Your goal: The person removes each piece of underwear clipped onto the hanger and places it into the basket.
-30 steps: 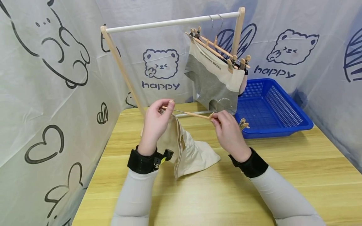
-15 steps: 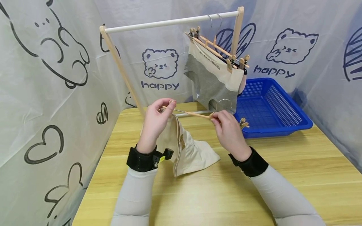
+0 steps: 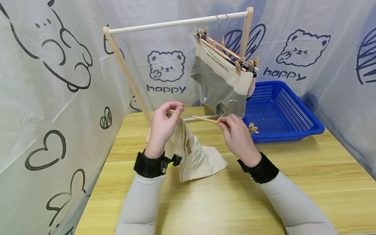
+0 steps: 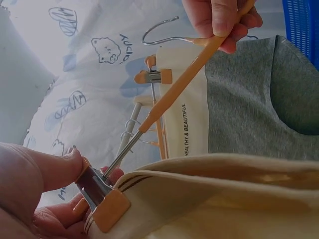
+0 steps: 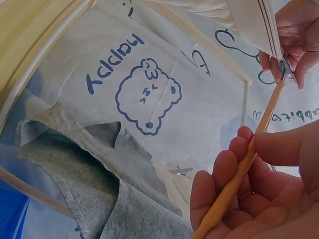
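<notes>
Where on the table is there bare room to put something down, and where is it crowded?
Bare wood lies on the table right of the right hand, in front of the blue basket, and along the near edge between the sleeves. It is crowded around the cream garment, the left hand and the rack.

Lighting: bright, even, diffuse; soft shadows under the sleeves on the table (image 3: 293,182). Head view sharp, slight edge bowing. Wrist views: nearest fingers (image 4: 30,174) blurred, backdrop washed out.
</notes>
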`<state>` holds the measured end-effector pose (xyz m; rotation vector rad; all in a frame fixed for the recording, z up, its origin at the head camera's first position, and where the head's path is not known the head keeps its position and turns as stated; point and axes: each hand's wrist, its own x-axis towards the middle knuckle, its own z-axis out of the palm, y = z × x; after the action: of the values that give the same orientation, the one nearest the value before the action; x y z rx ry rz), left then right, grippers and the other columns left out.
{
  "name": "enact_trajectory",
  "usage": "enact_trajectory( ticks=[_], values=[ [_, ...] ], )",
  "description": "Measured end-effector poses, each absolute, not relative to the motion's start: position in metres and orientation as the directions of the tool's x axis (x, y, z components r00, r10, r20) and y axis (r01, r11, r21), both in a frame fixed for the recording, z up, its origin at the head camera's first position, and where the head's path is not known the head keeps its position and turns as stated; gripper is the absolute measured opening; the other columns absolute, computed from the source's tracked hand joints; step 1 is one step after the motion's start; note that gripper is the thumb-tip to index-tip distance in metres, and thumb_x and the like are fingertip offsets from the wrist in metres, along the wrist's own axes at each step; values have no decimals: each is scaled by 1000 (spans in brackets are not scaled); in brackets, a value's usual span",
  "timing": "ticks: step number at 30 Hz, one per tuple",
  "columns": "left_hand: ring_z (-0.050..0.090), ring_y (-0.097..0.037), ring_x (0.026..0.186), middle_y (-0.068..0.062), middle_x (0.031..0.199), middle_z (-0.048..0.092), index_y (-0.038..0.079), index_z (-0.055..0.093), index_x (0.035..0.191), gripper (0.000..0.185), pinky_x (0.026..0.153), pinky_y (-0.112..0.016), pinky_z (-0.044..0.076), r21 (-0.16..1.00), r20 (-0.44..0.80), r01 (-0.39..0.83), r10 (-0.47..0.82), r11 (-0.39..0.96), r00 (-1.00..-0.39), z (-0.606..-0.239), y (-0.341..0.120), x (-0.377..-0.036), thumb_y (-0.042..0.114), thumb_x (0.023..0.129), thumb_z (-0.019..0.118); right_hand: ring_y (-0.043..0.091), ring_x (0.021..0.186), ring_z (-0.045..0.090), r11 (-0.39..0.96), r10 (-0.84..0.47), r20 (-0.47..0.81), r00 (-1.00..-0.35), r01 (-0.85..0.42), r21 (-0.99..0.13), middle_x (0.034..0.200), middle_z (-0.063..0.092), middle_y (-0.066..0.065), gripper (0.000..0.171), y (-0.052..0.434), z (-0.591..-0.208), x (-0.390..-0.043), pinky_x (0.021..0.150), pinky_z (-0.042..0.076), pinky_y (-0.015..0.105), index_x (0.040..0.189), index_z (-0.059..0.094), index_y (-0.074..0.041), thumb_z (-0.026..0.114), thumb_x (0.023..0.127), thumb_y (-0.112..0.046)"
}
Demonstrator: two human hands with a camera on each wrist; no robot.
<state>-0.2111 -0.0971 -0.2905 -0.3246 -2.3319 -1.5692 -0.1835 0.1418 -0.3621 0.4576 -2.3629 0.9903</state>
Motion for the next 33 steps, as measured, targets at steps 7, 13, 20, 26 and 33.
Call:
enact_trajectory(
  ticks=[7,13,20,26,33],
  values=[
    [59,-11,84,-14,106,76,2,74,107,19,68,-20,46,843,423,397,9,362,-906,-292,-95,-211,19,99,72,31,90,57,682,-105,583,-806,-485,-548,99,63,16,13,142,-362,-185,83,44,44,110,66,3,60,104,-7],
    [60,-10,79,-14,102,77,2,75,104,16,64,-19,46,838,450,423,1,344,-893,-294,-93,-211,16,98,72,31,90,55,682,-118,583,-804,-492,-541,100,61,18,12,142,-363,-186,85,43,46,110,64,3,58,104,-6],
    [62,-13,82,-14,97,76,3,76,101,15,63,-19,46,825,479,443,-16,350,-878,-296,-90,-208,16,96,75,31,91,54,685,-129,569,-812,-488,-541,101,60,17,11,143,-364,-187,86,43,45,109,63,2,57,105,-6],
    [65,-23,91,-16,94,75,0,76,98,12,64,-20,45,810,515,471,-37,350,-857,-298,-87,-207,11,96,74,31,89,53,695,-136,576,-806,-492,-525,100,59,17,11,143,-364,-187,85,42,46,109,62,3,56,105,-5],
    [62,-27,96,-15,92,74,1,76,98,14,77,-30,44,789,534,470,-62,395,-843,-299,-84,-205,14,96,74,30,89,52,695,-140,569,-810,-490,-527,99,59,17,11,143,-365,-188,85,41,45,108,63,3,55,106,-5]
  ],
)
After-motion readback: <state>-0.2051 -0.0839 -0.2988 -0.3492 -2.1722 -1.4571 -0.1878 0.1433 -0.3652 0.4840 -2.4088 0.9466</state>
